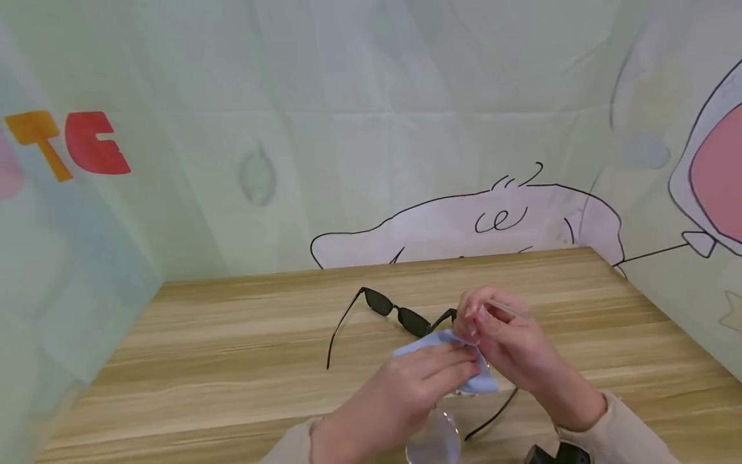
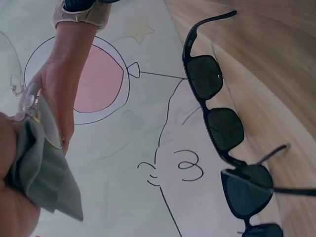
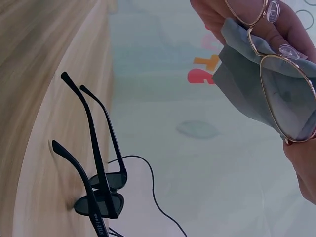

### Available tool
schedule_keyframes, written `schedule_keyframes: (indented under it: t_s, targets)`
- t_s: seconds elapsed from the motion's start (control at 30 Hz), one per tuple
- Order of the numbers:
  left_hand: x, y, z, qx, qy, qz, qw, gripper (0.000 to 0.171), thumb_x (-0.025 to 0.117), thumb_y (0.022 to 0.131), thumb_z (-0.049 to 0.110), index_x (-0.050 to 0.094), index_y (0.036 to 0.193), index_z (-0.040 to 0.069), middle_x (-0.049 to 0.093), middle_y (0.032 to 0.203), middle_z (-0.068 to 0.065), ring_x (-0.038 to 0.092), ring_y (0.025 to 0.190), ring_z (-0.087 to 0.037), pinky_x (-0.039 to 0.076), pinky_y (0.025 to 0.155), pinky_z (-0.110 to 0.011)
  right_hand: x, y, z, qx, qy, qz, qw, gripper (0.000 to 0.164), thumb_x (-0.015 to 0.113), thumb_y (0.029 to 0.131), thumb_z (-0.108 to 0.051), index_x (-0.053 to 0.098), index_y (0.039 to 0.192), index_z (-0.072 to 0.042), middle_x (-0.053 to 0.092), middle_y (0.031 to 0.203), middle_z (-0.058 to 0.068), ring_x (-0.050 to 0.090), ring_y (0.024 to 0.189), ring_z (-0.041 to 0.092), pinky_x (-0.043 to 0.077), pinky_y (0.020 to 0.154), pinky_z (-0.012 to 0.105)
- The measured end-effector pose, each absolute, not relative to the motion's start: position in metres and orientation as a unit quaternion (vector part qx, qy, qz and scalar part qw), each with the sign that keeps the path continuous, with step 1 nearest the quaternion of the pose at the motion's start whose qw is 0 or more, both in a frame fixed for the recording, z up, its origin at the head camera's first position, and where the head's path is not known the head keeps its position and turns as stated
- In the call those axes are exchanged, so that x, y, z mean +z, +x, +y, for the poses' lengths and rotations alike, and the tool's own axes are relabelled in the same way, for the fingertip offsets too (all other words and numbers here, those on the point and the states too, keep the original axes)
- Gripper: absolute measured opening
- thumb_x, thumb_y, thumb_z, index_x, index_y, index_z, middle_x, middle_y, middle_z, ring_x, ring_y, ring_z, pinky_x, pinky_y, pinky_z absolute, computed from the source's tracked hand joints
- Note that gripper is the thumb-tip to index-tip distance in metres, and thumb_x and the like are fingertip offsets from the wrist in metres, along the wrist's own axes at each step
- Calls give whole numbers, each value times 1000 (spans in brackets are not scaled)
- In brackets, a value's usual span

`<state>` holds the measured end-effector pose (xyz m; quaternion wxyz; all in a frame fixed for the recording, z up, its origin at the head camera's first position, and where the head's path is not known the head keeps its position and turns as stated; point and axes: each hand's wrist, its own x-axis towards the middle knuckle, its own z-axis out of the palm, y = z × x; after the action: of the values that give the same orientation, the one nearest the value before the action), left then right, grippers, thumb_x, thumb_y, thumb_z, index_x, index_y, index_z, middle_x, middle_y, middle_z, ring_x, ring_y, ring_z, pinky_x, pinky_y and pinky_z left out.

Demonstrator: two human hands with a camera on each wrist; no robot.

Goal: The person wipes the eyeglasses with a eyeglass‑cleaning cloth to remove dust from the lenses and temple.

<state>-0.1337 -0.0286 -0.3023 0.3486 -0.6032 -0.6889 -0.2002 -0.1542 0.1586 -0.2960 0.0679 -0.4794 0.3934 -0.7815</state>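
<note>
In the head view my left hand [image 1: 414,380] holds a light blue cleaning cloth [image 1: 485,381] folded against thin gold-rimmed eyeglasses [image 1: 433,441]. One round lens hangs below that hand, uncovered. My right hand [image 1: 518,341] grips the eyeglasses at their other side, a slim temple showing above its fingers. In the right wrist view, the cloth [image 3: 242,81] lies behind the bridge and a round lens [image 3: 291,98] with clear nose pads. The left wrist view catches the cloth [image 2: 47,173] hanging from my left fingers, my right hand [image 2: 59,94] beyond it.
Black sunglasses [image 1: 413,320] lie unfolded on the wooden table [image 1: 232,348] behind my hands. A second dark pair [image 2: 247,190] shows near them in the left wrist view. One dark temple [image 1: 493,415] sticks out below my right hand. A printed cloth backdrop [image 1: 348,142] encloses the table.
</note>
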Motion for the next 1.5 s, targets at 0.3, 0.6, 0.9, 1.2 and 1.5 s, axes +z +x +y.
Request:
schedule_keyframes:
  t_s: [0.3,0.6,0.9,1.2,1.5]
  targets:
    - [-308,-134,-30,-259,-636,-666,292,26,64,82,-2,65,106,7,65,108,-2,58,107,-11,39,98,-16,-300,-157,160,-793,-467,387,62,24,36,99,-2,59,107,-3,52,89,3,31,70,20,20,62,32]
    - [-313,-131,-31,-278,-621,-666,306,27,59,83,-6,65,108,5,66,110,-5,59,107,-11,40,98,-18,-297,-158,164,-788,-488,369,68,27,34,98,2,58,109,0,47,88,7,30,71,21,18,63,33]
    - [-309,-133,-27,-200,-588,-699,356,28,66,81,1,65,109,4,64,117,-6,57,113,-14,39,101,-23,-302,-156,156,-782,-475,400,62,24,38,98,-1,60,107,-5,54,92,2,32,71,23,22,64,34]
    - [-310,-131,-35,-203,-565,-709,369,25,61,83,-2,65,106,4,65,113,-5,59,109,-13,42,98,-23,-301,-160,162,-791,-482,372,67,27,35,99,0,59,109,-1,45,85,7,31,70,22,19,62,34]
    - [-312,-131,-45,-239,-597,-689,334,23,60,84,-1,65,106,4,65,113,-6,59,108,-13,44,97,-23,-298,-160,167,-795,-475,374,43,28,34,98,2,59,111,2,56,92,5,32,71,21,20,63,32]
